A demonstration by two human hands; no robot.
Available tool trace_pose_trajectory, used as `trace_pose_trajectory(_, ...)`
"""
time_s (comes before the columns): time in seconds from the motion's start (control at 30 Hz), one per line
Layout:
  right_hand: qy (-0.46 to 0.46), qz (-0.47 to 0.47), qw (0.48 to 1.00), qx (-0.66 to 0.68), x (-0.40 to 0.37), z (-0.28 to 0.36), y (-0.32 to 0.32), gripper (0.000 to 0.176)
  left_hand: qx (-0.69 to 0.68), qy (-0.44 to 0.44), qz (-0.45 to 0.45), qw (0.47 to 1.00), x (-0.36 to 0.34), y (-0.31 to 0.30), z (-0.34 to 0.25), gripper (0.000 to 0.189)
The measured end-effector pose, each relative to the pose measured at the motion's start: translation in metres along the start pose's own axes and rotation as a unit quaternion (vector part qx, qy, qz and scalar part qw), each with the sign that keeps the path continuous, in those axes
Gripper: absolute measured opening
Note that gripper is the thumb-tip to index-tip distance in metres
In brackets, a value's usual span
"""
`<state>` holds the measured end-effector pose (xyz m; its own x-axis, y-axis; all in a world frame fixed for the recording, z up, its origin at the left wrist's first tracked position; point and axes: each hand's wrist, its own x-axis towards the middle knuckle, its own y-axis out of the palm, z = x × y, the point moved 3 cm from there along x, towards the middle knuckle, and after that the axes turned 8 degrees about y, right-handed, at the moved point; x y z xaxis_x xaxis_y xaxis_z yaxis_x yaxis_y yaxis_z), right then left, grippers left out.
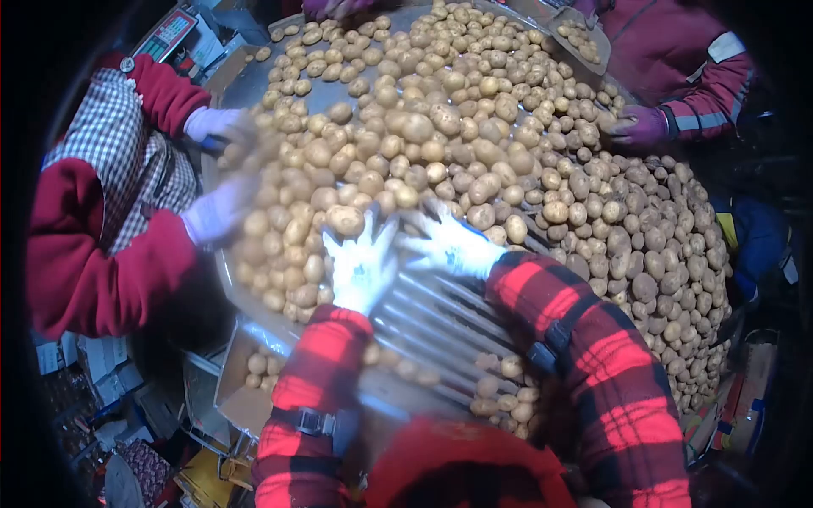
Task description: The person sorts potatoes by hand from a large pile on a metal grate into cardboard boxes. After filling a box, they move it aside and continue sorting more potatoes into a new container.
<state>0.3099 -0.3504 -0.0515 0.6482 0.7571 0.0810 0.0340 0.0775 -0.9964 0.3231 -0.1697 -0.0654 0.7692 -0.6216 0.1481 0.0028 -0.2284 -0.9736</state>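
Black fisheye edges, glaring white gloves (362,269), left-side potatoes (298,229) blurred

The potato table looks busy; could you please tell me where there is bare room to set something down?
Slats lie bare between the plaid sleeves, below the left hand and right hand. A smaller grey patch at upper left is edged by potatoes. The middle and right are heaped.

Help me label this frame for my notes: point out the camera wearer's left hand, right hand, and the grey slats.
Left hand (362,267): head view, on its gloved back.
Right hand (459,245): head view, on its gloved back.
Grey slats (440,306): head view, on their bare middle stretch.
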Motion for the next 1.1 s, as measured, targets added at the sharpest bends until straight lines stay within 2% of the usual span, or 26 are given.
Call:
trace_pose_trajectory(0.1, 0.037, -0.001, 0.998, -0.056, 0.021, -0.05, 0.004, 0.032, 0.032, -0.017, -0.027, 0.999, 0.048, 0.012, 0.016, 0.063)
trace_pose_trajectory(0.13, 0.058, -0.022, 0.994, -0.087, 0.029, -0.066, 0.008, 0.034, 0.006, -0.026, -0.075, 0.997, 0.062, 0.01, 0.021, 0.055)
trace_pose_trajectory(0.17, 0.034, -0.052, 0.995, -0.081, 0.033, -0.085, 0.008, 0.036, 0.039, -0.007, -0.073, 0.997, 0.072, 0.008, 0.027, 0.056)
trace_pose_trajectory(0.23, 0.039, -0.081, 0.995, -0.04, 0.041, -0.113, 0.013, 0.036, -0.039, -0.067, -0.004, 0.997, 0.098, 0.01, 0.038, 0.057)
trace_pose_trajectory(0.27, 0.014, -0.069, 0.994, -0.081, 0.047, -0.124, 0.015, 0.038, 0.009, -0.007, -0.088, 0.996, 0.105, 0.024, 0.045, 0.057)
trace_pose_trajectory(0.3, 0.027, -0.061, 0.996, -0.06, 0.049, -0.136, 0.017, 0.039, -0.026, -0.011, -0.089, 0.996, 0.117, 0.023, 0.045, 0.057)
trace_pose_trajectory(0.37, 0.08, -0.084, 0.991, -0.07, 0.047, -0.152, 0.012, 0.042, -0.019, 0.033, -0.109, 0.993, 0.131, 0.023, 0.046, 0.057)
trace_pose_trajectory(0.4, 0.094, -0.094, 0.985, -0.111, 0.041, -0.156, 0.005, 0.042, 0.007, 0.045, -0.073, 0.996, 0.132, 0.022, 0.048, 0.057)
trace_pose_trajectory(0.43, 0.163, -0.112, 0.975, -0.1, 0.041, -0.155, -0.013, 0.04, -0.053, 0.022, -0.06, 0.997, 0.131, 0.017, 0.05, 0.058)
trace_pose_trajectory(0.47, 0.191, -0.144, 0.967, -0.091, 0.031, -0.157, -0.024, 0.041, -0.046, 0.034, -0.079, 0.995, 0.129, 0.021, 0.056, 0.058)
trace_pose_trajectory(0.5, 0.22, -0.177, 0.956, -0.082, 0.017, -0.161, -0.037, 0.044, -0.038, 0.046, -0.097, 0.993, 0.127, 0.024, 0.062, 0.059)
trace_pose_trajectory(0.53, 0.248, -0.211, 0.942, -0.077, 0.0, -0.166, -0.052, 0.047, -0.023, 0.039, -0.069, 0.997, 0.127, 0.019, 0.062, 0.059)
trace_pose_trajectory(0.6, 0.254, -0.205, 0.938, -0.115, -0.048, -0.177, -0.096, 0.042, -0.073, 0.038, -0.077, 0.994, 0.128, 0.022, 0.062, 0.059)
trace_pose_trajectory(0.63, 0.3, -0.168, 0.925, -0.161, -0.08, -0.185, -0.111, 0.04, -0.095, 0.044, -0.089, 0.991, 0.128, 0.024, 0.064, 0.06)
trace_pose_trajectory(0.67, 0.328, -0.195, 0.903, -0.198, -0.118, -0.199, -0.122, 0.039, -0.093, 0.046, -0.092, 0.99, 0.128, 0.02, 0.061, 0.06)
trace_pose_trajectory(0.73, 0.485, -0.093, 0.841, -0.222, -0.222, -0.233, -0.118, 0.048, -0.074, 0.019, -0.058, 0.995, 0.13, 0.012, 0.054, 0.059)
trace_pose_trajectory(0.77, 0.62, -0.026, 0.77, -0.147, -0.273, -0.245, -0.108, 0.051, -0.072, 0.017, -0.066, 0.995, 0.132, 0.018, 0.053, 0.058)
trace_pose_trajectory(0.8, 0.668, -0.006, 0.738, -0.095, -0.306, -0.235, -0.094, 0.052, -0.056, 0.0, -0.06, 0.997, 0.131, 0.019, 0.048, 0.059)
trace_pose_trajectory(0.83, 0.697, 0.082, 0.696, -0.151, -0.291, -0.217, -0.098, 0.058, -0.041, -0.017, -0.055, 0.998, 0.131, 0.02, 0.045, 0.059)
trace_pose_trajectory(0.87, 0.689, 0.105, 0.711, -0.095, -0.264, -0.194, -0.105, 0.06, -0.075, -0.022, -0.052, 0.996, 0.131, 0.027, 0.046, 0.068)
trace_pose_trajectory(0.9, 0.702, 0.145, 0.686, -0.127, -0.249, -0.174, -0.103, 0.061, -0.076, -0.04, -0.04, 0.995, 0.129, 0.022, 0.04, 0.062)
trace_pose_trajectory(0.97, 0.675, 0.112, 0.721, -0.108, -0.23, -0.149, -0.1, 0.061, -0.09, -0.054, -0.071, 0.992, 0.123, 0.024, 0.03, 0.055)
trace_pose_trajectory(1.03, 0.636, 0.038, 0.755, -0.157, -0.212, -0.122, -0.085, 0.061, -0.138, -0.109, -0.124, 0.976, 0.105, 0.021, 0.0, 0.047)
trace_pose_trajectory(1.07, 0.64, -0.013, 0.761, -0.104, -0.204, -0.11, -0.074, 0.06, -0.124, -0.107, -0.116, 0.98, 0.094, 0.02, -0.017, 0.046)
trace_pose_trajectory(1.1, 0.673, 0.033, 0.738, 0.028, -0.179, -0.091, -0.08, 0.059, -0.109, -0.101, -0.106, 0.983, 0.081, 0.018, -0.032, 0.045)
